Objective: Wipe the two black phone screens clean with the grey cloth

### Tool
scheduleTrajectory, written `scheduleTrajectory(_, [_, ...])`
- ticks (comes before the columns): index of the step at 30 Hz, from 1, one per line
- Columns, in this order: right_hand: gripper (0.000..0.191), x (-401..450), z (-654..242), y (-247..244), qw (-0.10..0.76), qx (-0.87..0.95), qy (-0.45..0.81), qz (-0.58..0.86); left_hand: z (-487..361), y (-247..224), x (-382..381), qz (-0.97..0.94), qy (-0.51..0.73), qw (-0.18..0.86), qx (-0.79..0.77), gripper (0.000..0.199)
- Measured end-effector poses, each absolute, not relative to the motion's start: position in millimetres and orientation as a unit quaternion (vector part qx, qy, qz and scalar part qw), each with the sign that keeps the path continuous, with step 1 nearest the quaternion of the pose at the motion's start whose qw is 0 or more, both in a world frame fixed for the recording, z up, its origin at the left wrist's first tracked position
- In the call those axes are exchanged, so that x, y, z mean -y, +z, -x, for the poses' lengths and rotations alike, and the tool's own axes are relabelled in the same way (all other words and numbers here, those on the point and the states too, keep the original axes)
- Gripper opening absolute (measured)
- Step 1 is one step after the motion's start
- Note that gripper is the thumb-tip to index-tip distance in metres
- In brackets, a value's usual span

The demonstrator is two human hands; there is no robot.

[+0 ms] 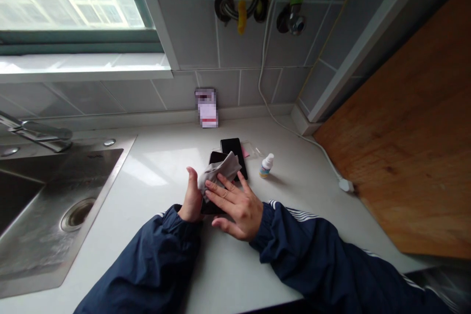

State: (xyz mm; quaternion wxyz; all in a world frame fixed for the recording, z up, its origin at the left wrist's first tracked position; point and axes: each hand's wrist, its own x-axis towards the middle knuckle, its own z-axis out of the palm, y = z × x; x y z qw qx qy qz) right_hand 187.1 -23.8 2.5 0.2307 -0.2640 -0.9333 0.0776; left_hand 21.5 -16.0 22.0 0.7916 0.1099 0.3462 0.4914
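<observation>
My left hand (192, 198) holds a black smartphone (211, 208) by its left side, thumb sticking up and the other fingers hidden beneath. A grey cloth (225, 166) lies crumpled over the middle of that phone's screen. My right hand (235, 206) lies on the cloth with its fingers spread and stretched out, pressing it against the phone, thumb apart. Just beyond, a second black phone (231, 145) rests on the counter, partly covered by the cloth. To the right of my right hand stands a small white spray bottle (267, 166) with a coloured label.
Clear plastic packaging (252, 149) lies behind the phones on the white counter (162, 196). A blurred upright phone-like item (208, 109) leans on the wall. To the left are a steel sink (55, 201) and faucet (44, 133). A white cable with plug (346, 185) runs along the right.
</observation>
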Motion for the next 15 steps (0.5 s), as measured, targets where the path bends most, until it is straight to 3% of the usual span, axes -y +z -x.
scheduleTrajectory(15, [0.067, 14.3, -189.4, -3.2, 0.258, 0.890, 0.042, 0.373, -25.0, 17.7, 23.9, -0.302, 0.427, 0.765, -0.377, 0.067])
